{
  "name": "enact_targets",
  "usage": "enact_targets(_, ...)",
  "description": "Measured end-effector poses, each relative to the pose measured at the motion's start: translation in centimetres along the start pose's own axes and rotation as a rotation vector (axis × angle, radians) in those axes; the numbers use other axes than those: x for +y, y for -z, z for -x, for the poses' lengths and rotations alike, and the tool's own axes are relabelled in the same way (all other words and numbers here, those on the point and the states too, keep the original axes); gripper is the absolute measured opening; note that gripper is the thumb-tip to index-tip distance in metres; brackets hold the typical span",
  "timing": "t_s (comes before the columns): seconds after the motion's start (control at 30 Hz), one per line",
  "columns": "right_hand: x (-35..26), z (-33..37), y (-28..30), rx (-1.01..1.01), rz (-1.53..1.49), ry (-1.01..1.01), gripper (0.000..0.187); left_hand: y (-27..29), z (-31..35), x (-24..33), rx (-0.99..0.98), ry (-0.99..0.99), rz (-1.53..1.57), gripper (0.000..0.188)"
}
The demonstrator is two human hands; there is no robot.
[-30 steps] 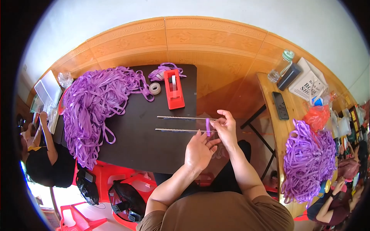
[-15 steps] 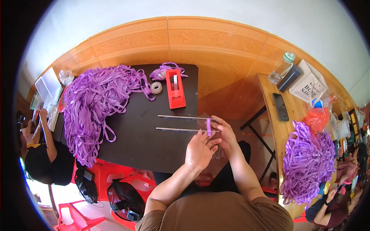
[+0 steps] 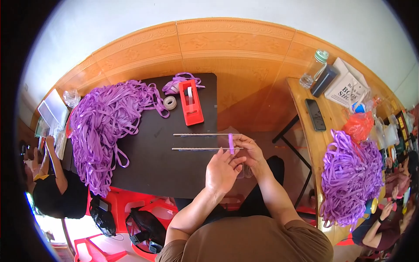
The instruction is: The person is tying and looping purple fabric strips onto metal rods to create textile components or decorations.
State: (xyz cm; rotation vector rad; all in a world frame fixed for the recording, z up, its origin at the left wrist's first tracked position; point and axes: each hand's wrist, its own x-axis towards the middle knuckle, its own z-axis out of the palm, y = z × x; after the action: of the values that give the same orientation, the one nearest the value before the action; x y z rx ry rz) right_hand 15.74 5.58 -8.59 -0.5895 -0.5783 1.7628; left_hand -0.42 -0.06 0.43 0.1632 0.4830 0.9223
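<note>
Two thin, parallel metal rods [image 3: 196,149] reach over the table's right edge. Near their right ends a narrow purple ribbon [image 3: 231,143] spans both rods. My right hand [image 3: 251,153] is closed at this ribbon from the right, its fingertips pinching by the far rod. My left hand [image 3: 220,171] lies palm up below the near rod. Its fingers are half curled and apart, with the tips at the rod and the ribbon's lower end. What the inner fingers touch is partly hidden.
On the dark table [image 3: 157,166] are a big purple ribbon heap [image 3: 102,126], a red tape dispenser [image 3: 192,111] and a tape roll [image 3: 170,103]. The wooden table [image 3: 303,118] at right holds another ribbon heap [image 3: 349,179], a phone [image 3: 315,115] and a bottle [image 3: 314,70]. Other people sit on both sides.
The view has shifted slightly, so the tables, rods and hands appear a little further left. Both hands remain at the ribbon and rods, with little change in their fingers.
</note>
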Motion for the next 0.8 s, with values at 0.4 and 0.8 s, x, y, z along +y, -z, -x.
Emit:
enact_targets(0.4,0.9,-0.2,-1.9,-0.077,-0.211,-0.179,0.038,0.3,0.1,0.0,-0.02,0.003,0.005,0.052)
enact_targets(0.8,1.3,-0.1,-0.9,-0.209,-0.071,-0.04,0.041,0.3,0.0,0.0,-0.009,0.008,0.02,0.053)
